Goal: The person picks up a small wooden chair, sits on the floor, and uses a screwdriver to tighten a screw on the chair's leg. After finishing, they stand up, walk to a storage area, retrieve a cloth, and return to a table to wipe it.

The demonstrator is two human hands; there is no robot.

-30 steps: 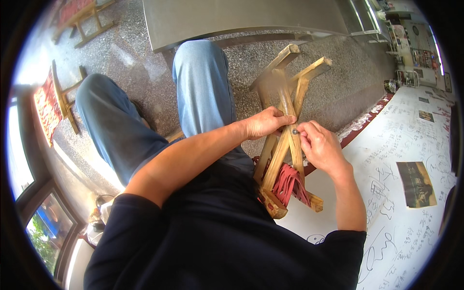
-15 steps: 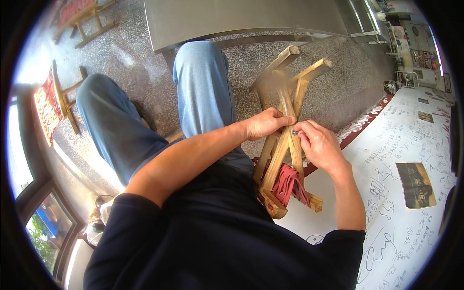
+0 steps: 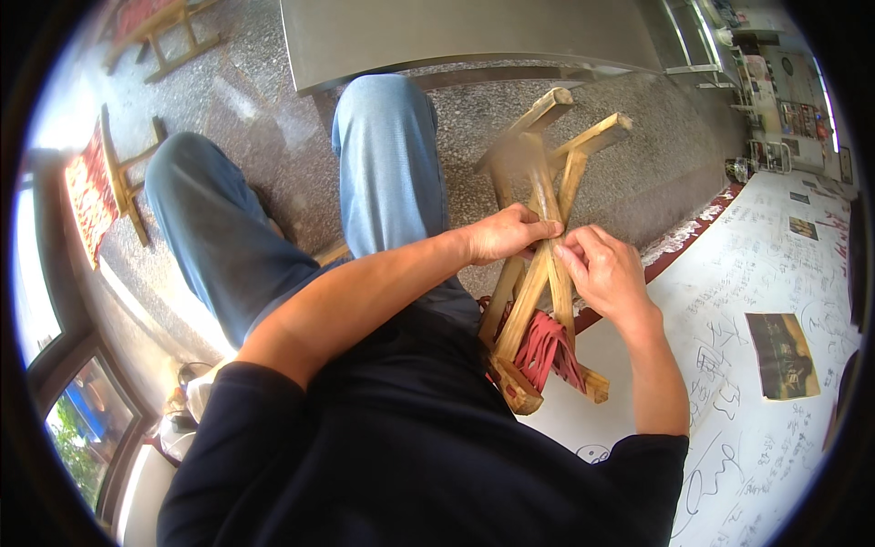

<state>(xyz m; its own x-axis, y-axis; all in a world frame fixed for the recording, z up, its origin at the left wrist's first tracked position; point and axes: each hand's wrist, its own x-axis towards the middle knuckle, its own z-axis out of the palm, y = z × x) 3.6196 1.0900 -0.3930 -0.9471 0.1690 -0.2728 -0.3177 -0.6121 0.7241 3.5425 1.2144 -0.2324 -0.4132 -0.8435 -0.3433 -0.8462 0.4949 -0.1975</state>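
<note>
Pinching a wooden stool (image 3: pixel 523 312): left hand (image 3: pixel 504 232) grip closed on its leg, right hand (image 3: pixel 605 271) grip bunched, contents unclear.

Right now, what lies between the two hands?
In the head view, the crossed wooden legs of the folding stool lie between the left hand and right hand.

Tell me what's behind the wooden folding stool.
Behind the wooden folding stool, speckled floor and white wall show; anything covered by its legs and red straps can't be seen.

The folding stool (image 3: pixel 523 310) is between the person's legs (image 3: pixel 387 173) and the right-hand wall (image 3: pixel 679 283).
</note>
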